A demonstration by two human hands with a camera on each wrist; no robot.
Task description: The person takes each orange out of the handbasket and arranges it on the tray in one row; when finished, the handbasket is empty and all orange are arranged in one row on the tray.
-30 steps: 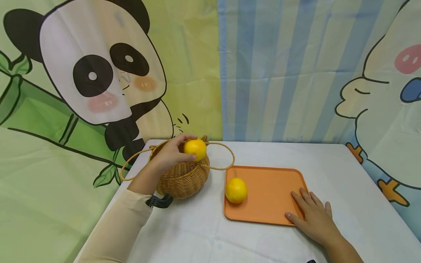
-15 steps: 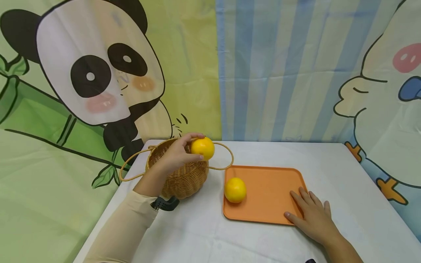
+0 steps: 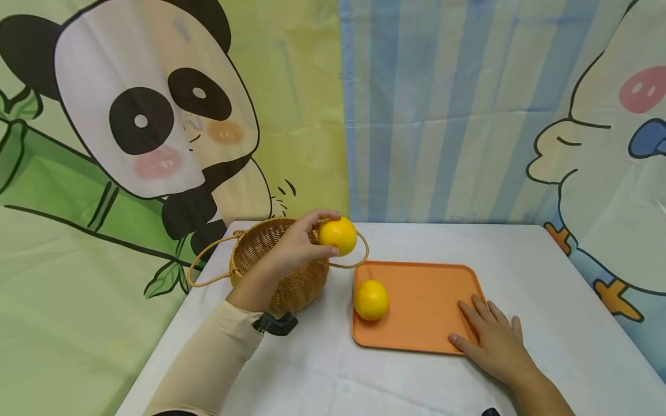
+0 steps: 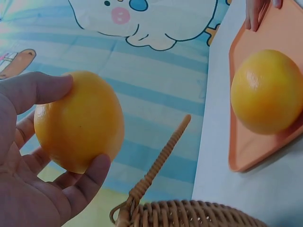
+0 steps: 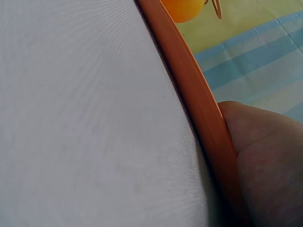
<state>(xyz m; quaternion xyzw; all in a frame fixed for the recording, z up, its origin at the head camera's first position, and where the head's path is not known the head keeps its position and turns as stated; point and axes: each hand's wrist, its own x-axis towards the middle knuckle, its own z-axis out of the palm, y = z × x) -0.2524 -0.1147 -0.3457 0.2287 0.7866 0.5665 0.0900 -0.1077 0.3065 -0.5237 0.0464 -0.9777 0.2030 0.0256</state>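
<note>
My left hand grips a yellow-orange fruit, round and smooth like an orange, above the right side of the wicker basket. In the left wrist view the thumb lies on one side of this fruit and the fingers curl round the other. A second fruit of the same kind sits at the left end of the orange tray. At the tray's right end my right hand rests with fingers spread on its edge. The right wrist view shows part of that hand against the tray's side.
The basket's two loop handles stick out left and right, the right one reaching near the tray's corner. A white cloth covers the table. Printed curtains hang right behind it.
My left hand has moved right with the fruit, from over the basket's opening toward the tray, uncovering more of the basket's inside. The right hand stays on the tray.
</note>
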